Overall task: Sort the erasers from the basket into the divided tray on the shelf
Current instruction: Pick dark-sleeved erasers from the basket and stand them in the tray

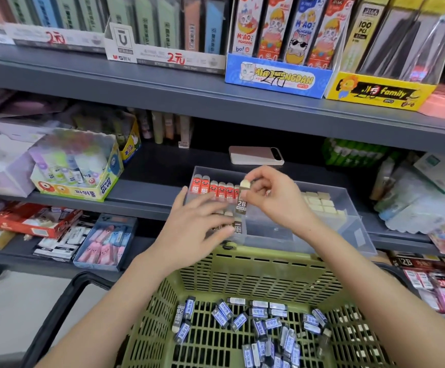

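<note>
Loosely, erasers (258,322) litter the basket (242,277); tray (269,229) seemingly holds red ones (213,188).

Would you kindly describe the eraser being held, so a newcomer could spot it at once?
Above the green basket a clear tray sits on the shelf. Over it the right hand pinches one eraser upright. Unlike the red-sleeved row behind it, its sleeve is dark, marked 2B, and it alone is held.

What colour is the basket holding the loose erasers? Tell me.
Olive green: a slotted plastic basket. The head view, the only one, shows it clearly.
</note>
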Action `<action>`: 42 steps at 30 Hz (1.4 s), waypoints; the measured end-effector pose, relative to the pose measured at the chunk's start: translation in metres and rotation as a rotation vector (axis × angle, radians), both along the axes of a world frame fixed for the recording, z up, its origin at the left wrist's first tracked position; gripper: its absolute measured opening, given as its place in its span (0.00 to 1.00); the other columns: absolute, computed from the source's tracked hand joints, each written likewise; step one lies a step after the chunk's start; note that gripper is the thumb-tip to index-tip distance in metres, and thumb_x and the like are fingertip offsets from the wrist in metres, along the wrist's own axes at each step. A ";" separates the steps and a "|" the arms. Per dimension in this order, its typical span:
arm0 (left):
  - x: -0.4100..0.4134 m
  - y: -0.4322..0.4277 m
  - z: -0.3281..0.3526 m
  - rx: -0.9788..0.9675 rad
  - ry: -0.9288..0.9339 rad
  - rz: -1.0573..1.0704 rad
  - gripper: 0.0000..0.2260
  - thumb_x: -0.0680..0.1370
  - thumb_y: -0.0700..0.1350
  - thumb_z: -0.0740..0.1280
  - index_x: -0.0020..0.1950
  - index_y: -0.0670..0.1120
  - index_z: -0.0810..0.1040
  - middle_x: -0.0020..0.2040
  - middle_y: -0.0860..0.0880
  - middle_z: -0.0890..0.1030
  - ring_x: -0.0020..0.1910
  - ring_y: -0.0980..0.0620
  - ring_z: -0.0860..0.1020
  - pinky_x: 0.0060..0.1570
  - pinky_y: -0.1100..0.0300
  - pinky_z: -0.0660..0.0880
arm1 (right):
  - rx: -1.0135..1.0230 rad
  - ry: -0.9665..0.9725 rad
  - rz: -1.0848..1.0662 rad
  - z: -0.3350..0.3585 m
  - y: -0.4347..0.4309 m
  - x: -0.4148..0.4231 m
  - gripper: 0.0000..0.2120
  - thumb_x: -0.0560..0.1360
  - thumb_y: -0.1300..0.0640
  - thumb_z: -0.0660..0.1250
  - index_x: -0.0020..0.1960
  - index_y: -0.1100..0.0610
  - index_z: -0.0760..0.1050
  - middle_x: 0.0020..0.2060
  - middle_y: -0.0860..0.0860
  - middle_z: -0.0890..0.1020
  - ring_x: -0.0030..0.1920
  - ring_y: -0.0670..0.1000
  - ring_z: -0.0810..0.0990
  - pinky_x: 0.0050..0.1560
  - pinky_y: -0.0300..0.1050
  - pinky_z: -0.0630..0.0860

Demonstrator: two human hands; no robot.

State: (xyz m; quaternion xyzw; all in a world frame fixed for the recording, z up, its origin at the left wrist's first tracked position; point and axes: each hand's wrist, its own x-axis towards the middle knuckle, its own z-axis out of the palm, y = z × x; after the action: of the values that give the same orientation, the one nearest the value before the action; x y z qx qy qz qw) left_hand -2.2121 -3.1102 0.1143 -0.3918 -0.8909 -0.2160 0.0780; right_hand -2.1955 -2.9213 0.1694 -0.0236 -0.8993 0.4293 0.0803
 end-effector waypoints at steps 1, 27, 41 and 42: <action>-0.001 -0.002 -0.003 -0.049 0.001 -0.016 0.23 0.78 0.63 0.50 0.58 0.57 0.81 0.65 0.58 0.76 0.71 0.51 0.65 0.72 0.38 0.46 | 0.075 0.006 0.003 -0.005 -0.001 -0.001 0.09 0.70 0.56 0.71 0.44 0.47 0.72 0.30 0.43 0.77 0.33 0.43 0.72 0.43 0.35 0.68; 0.004 -0.010 -0.010 0.000 0.110 -0.015 0.21 0.78 0.61 0.54 0.62 0.55 0.79 0.66 0.54 0.76 0.72 0.49 0.66 0.71 0.33 0.46 | 0.817 0.337 0.014 -0.022 -0.003 0.031 0.10 0.73 0.49 0.67 0.46 0.53 0.84 0.44 0.54 0.80 0.46 0.58 0.75 0.45 0.50 0.66; 0.112 -0.005 -0.058 -0.088 -0.035 -0.161 0.08 0.76 0.48 0.67 0.50 0.47 0.83 0.48 0.49 0.81 0.49 0.48 0.76 0.51 0.51 0.75 | 0.200 -0.765 0.226 -0.147 0.054 0.196 0.05 0.73 0.56 0.70 0.47 0.57 0.80 0.45 0.51 0.83 0.47 0.51 0.82 0.51 0.46 0.79; 0.120 -0.002 -0.068 -0.209 -0.176 -0.212 0.09 0.77 0.51 0.67 0.54 0.50 0.81 0.51 0.50 0.80 0.54 0.50 0.75 0.56 0.52 0.73 | 0.198 -0.876 0.273 -0.156 0.055 0.204 0.05 0.73 0.57 0.70 0.48 0.56 0.79 0.46 0.52 0.83 0.47 0.51 0.82 0.51 0.45 0.79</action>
State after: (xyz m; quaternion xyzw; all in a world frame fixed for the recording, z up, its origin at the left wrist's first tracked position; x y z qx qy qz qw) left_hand -2.0926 -3.1122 0.0460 -0.4692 -0.8655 -0.1629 -0.0649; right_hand -1.9917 -2.8662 0.0133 -0.0763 -0.8801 0.2976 -0.3619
